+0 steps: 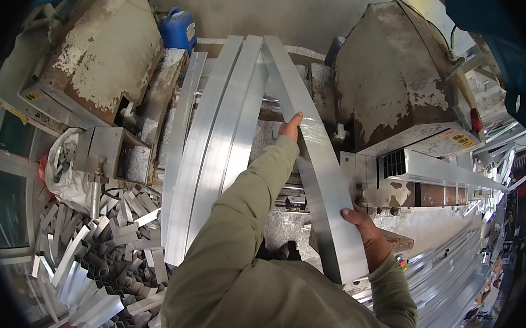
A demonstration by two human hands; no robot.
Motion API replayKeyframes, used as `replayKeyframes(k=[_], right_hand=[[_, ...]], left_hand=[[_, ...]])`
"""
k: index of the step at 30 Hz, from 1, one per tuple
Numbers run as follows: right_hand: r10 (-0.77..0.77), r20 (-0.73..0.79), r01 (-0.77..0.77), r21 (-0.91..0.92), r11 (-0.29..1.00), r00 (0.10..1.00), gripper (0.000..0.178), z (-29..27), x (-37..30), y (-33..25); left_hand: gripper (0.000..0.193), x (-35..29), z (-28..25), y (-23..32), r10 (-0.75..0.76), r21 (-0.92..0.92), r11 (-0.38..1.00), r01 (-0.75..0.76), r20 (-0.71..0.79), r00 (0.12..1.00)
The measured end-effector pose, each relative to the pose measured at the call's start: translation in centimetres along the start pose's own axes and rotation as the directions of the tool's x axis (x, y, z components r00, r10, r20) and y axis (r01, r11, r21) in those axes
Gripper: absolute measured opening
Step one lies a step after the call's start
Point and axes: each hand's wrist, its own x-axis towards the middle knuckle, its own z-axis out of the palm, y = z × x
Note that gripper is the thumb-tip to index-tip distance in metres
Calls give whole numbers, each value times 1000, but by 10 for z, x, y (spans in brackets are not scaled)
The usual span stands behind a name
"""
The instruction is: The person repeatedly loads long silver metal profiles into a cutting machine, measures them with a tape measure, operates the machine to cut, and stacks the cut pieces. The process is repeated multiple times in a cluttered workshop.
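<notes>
Profile (319, 166) extends over the bench (293, 199) toward its far edge. Left hand (290, 129) grips the profile's left side midway; right hand (368, 234), its right side near the close end. Likely stiff, light, slippery: hold opposite sides.

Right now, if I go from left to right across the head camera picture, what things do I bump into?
White crumpled plastic sack, blue plastic jug, bare left hand, long silver rectangular metal bar, bare right hand, dark teal panel with slotted holes.
</notes>
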Motion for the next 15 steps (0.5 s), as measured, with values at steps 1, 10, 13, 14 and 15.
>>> replayKeyframes(k=[1,10,13,14,15], right_hand=[[8,8,-8,-16,1000,1000,78,1,5,5],[48,91,-53,50,997,995,70,52,-21,7],[47,129,-43,-36,998,990,65,57,-12,32],[50,119,-46,-37,998,992,65,56,-2,51],[44,103,-42,-30,999,994,64,56,14,73]], left_hand=[[73,-9,-3,4,12,-14,1000,-11,25,1000],[97,-258,-104,-51,-305,120,945,304,-11,952],[91,-363,-157,-67,-239,211,940,266,-145,960],[85,-389,-189,-80,-209,241,936,256,-204,956],[81,-418,-213,-87,-190,219,940,261,-298,935]])
